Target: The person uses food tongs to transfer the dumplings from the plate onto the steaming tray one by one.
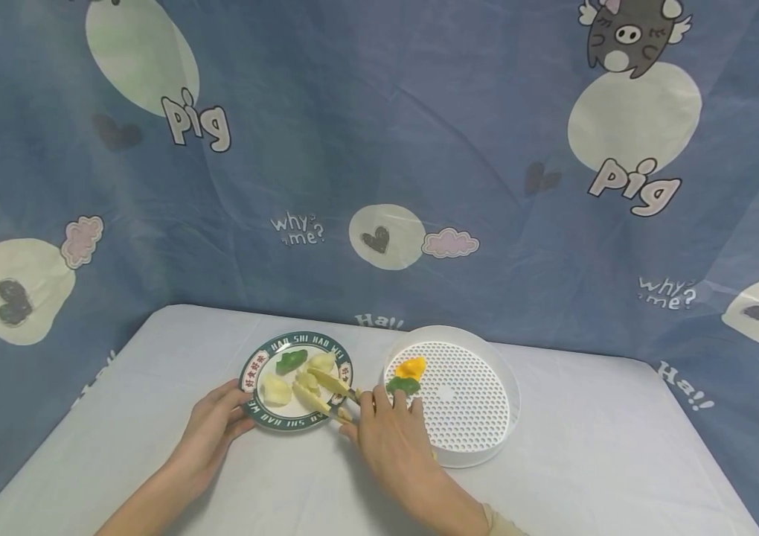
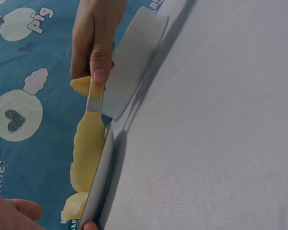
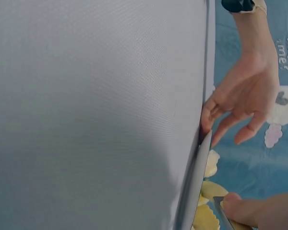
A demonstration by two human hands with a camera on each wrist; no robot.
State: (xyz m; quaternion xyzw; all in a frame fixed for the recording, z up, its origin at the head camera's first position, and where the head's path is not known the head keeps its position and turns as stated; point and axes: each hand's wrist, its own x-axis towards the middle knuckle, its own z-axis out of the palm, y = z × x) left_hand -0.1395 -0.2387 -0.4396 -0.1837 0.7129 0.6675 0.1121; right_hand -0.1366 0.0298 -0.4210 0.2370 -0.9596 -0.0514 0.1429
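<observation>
My left hand point(image 1: 212, 420) grips the near left rim of a white plate with a green patterned border point(image 1: 283, 422). My right hand point(image 1: 393, 443) holds tongs with yellow scalloped ends point(image 1: 313, 400), which reach over the plate. Between the tong ends lies a pale yellow piece point(image 1: 308, 382); whether they squeeze it, I cannot tell. Also on the plate are a green dumpling-like piece point(image 1: 291, 362) and cream ones, one at the left point(image 1: 277, 390), another at the right point(image 1: 323, 362). In the left wrist view the yellow tong arm point(image 2: 90, 148) slants down to the plate edge.
Right of the plate stands a round white tray with a perforated base point(image 1: 466, 406). Inside its left side lie an orange-yellow piece point(image 1: 411, 368) and a green piece point(image 1: 403, 385). A white cloth point(image 1: 587, 447) covers the table; behind hangs a blue printed curtain point(image 1: 326, 164).
</observation>
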